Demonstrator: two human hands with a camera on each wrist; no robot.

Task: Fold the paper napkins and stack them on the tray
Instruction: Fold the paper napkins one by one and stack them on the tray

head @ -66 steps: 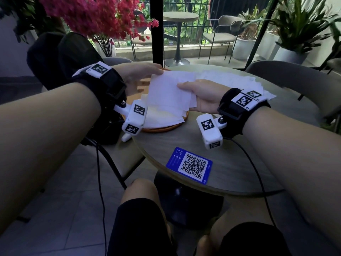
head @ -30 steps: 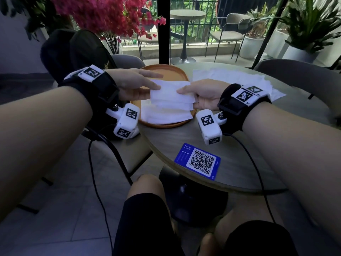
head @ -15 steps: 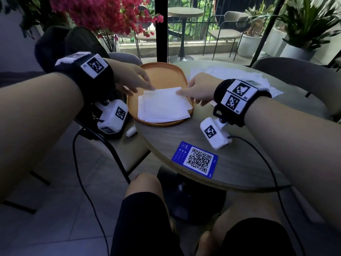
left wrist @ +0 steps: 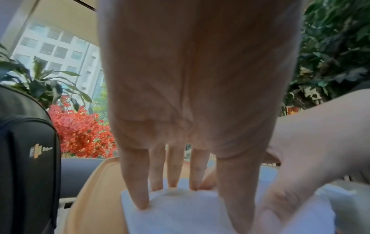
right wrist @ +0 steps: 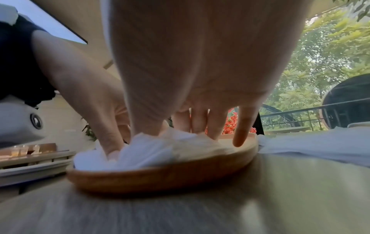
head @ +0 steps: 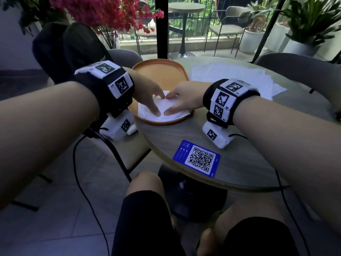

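A stack of folded white napkins (head: 162, 109) (left wrist: 180, 210) (right wrist: 152, 152) lies on the near part of the round orange-brown tray (head: 160, 72) (right wrist: 160, 177) at the table's left side. My left hand (head: 147, 95) (left wrist: 180, 142) presses down on the stack with straight, spread fingers. My right hand (head: 182, 100) (right wrist: 200, 120) presses on it from the right, fingers also straight, thumb tips nearly meeting. A pile of unfolded white napkins (head: 232, 78) (right wrist: 320, 144) lies flat on the table behind my right wrist.
A blue QR-code card (head: 196, 157) lies near the table's front edge. A grey chair with a black backpack (head: 70, 50) (left wrist: 26, 158) stands left of the table, another chair (head: 299, 65) at the far right. Red flowers (head: 103, 13) stand behind.
The napkin held up between both hands was folded smaller and laid on the tray's stack. Both hands then let go and came down flat to press on it.
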